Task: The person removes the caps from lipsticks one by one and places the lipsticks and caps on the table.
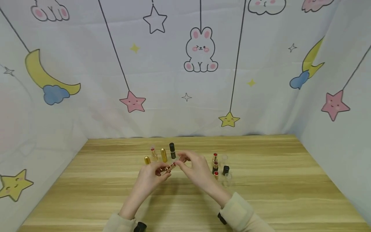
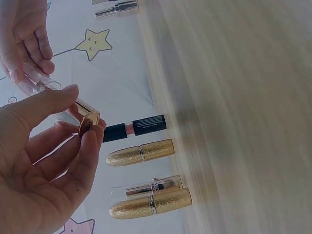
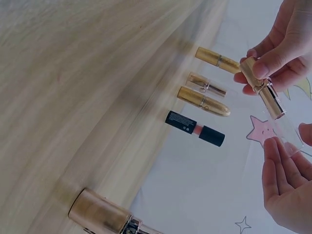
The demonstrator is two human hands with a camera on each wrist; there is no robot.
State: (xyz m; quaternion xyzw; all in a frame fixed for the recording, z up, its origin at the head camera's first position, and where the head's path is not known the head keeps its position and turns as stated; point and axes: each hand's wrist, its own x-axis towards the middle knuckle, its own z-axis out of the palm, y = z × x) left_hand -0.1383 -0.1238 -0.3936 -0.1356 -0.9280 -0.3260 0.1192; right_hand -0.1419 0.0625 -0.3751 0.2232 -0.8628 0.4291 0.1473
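My left hand (image 1: 149,176) pinches the gold base of a lipstick (image 1: 171,166) between thumb and fingers, and the tube tilts up toward the right. My right hand (image 1: 195,166) holds a clear cap (image 3: 288,134) by its far end. In the right wrist view the cap surrounds the front part of the tube, in line with it. The left wrist view shows the round gold bottom (image 2: 89,124) of the lipstick facing the camera. Both hands are above the wooden table, in front of a standing black tube (image 1: 172,150).
Behind the left hand stand two gold tubes (image 1: 164,155) and a clear-capped lipstick (image 1: 154,155). To the right stand three uncapped red lipsticks (image 1: 215,167), with clear caps (image 1: 228,178) and a black cap (image 1: 226,170) beside them. A printed curtain (image 1: 168,119) borders the table (image 1: 266,180).
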